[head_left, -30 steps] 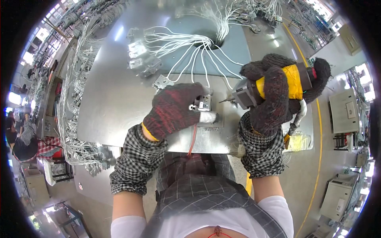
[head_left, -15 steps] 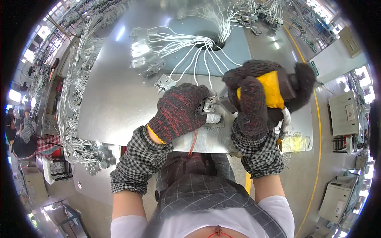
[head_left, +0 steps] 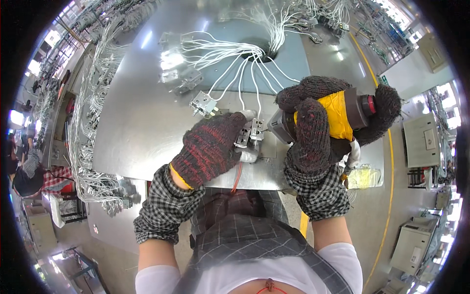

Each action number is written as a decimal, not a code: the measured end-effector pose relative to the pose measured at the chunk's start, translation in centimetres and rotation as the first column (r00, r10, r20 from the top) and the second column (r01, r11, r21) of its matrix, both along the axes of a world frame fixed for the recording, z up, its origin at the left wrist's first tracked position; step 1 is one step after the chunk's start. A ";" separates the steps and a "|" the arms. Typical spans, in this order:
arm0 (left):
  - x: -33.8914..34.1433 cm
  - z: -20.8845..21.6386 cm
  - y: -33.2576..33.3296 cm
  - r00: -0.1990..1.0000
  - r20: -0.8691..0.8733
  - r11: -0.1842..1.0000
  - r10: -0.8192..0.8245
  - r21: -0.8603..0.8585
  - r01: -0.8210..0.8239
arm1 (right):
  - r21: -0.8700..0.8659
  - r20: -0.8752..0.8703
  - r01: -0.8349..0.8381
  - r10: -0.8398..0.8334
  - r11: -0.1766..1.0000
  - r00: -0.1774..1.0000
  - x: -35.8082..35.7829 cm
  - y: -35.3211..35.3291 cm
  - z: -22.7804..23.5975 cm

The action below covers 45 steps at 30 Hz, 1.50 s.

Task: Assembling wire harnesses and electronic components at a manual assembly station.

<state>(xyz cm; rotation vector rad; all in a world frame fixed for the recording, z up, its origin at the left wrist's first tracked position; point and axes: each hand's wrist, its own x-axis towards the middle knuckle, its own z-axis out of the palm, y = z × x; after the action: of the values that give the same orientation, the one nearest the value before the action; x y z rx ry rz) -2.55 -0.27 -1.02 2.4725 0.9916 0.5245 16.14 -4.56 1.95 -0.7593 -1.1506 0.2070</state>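
My left hand (head_left: pixel 210 149), in a dark knitted glove flecked with red, pinches a small metal-cased socket block (head_left: pixel 242 137) between whitish-tipped thumb and fingers. A second metal block (head_left: pixel 257 129) sits right against it, with a white cable running up from its far end. My right hand (head_left: pixel 313 127), gloved too, wraps round a dark power screwdriver (head_left: pixel 339 113) bound with yellow tape. Its nose points left, close to the second block; whether the bit touches is too small to tell. Left of the far side lies another cabled metal block (head_left: pixel 203 103).
White cables (head_left: pixel 230 51) fan out from a dark round hole (head_left: pixel 262 49) in the metal table (head_left: pixel 132 132). More metal blocks (head_left: pixel 183 78) lie at the far left. A clear plastic tray (head_left: pixel 364 176) is at the right edge. Cable bundles (head_left: pixel 90 147) hang along the left.
My left hand has shifted a little left and down, and both blocks now show side by side. The screwdriver has turned slightly and moved a little right, its red rear end now visible.
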 end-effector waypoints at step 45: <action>1.6 -1.6 1.1 0.959 0.270 0.911 0.083 -0.411 0.037 | 0.044 -0.244 -0.186 0.192 0.981 0.951 -0.1 0.2 0.2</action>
<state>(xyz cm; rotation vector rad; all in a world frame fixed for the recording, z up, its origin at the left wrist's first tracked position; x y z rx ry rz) -0.97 0.88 -2.65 1.9488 0.9069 0.5871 16.03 -4.32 2.16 -0.5854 -0.9847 0.4380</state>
